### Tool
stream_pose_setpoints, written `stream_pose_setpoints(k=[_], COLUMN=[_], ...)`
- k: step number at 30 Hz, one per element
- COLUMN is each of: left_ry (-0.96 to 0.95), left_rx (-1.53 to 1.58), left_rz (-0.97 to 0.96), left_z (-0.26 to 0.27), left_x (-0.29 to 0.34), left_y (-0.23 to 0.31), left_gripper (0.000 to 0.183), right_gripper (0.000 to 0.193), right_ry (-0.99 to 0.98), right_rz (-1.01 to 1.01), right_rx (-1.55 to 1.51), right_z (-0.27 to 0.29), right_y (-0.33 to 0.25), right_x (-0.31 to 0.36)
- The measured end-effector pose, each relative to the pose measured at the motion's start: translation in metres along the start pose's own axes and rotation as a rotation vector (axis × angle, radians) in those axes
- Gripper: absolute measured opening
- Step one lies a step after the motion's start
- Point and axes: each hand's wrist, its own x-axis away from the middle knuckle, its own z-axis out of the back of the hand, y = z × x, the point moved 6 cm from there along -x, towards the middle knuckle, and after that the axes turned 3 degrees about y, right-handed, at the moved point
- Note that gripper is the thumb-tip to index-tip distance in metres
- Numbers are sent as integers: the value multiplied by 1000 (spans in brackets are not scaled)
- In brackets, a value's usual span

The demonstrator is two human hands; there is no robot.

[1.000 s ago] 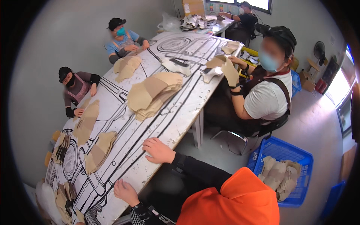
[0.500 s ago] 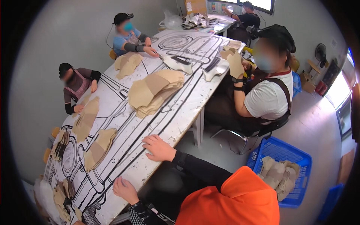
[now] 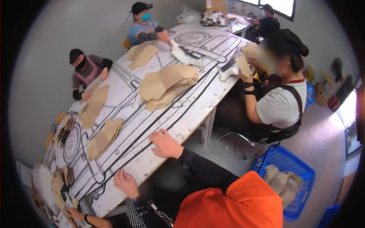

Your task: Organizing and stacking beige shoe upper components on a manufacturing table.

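My left hand (image 3: 127, 184) rests on the near edge of the long white table (image 3: 213, 99), its fingers loosely bent and apart, holding nothing. Farther along the same edge lies my right hand (image 3: 165, 143), also empty, palm down with fingers spread. Bold black line drawings cover the tabletop under both. Beyond my right hand sits a large stack of beige cut fabric pieces (image 3: 155, 86) with a darker tan patch. A smaller pile of beige pieces (image 3: 99, 143) lies past my left hand, not touched by it.
Several co-workers sit around the table; one (image 3: 281, 100) at the right handles beige pieces. A co-worker's hand (image 3: 76, 213) is at lower left beside dark and beige pieces. On the floor at right stands a blue plastic basket (image 3: 308, 167) of beige fabric. Pale curved pieces (image 3: 182, 55) lie at the far end.
The view has shifted, so the table and people appear farther right. A co-worker's hand and forearm have come in at lower left. My hands stay resting on the table edge.
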Motion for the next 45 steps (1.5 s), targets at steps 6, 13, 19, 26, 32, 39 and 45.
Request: stream_pose_setpoints(k=[6, 13, 19, 26, 32, 39, 45], left_ry=[123, 8, 43, -43, -78, -93, -53], left_rx=[96, 28, 81, -18, -52, -56, -130], left_rz=[13, -31, -133, -131, -90, -85, -130], left_z=[6, 4, -3, -14, -13, -28, -28], left_x=[-9, -7, -12, -18, -23, -31, -39], left_y=[10, 6, -9, -14, -17, -39, -79], left_gripper=[30, 26, 24, 29, 34, 36, 32], right_gripper=[50, 50, 28, 15, 11, 15, 14], right_ry=[-2, 24, 316, 365, 85, 78, 382], right_rz=[-63, -47, -11, -146, -611, -825, -1001], right_rx=[-4, -24, -222, -400, -429, -196, 131], right_z=[2, 1, 21, 99, 105, 133, 222], right_y=[4, -3, 1, 3, 37, 50, 60], right_x=[-1, 2, 8, 116, 288, 462, 548])
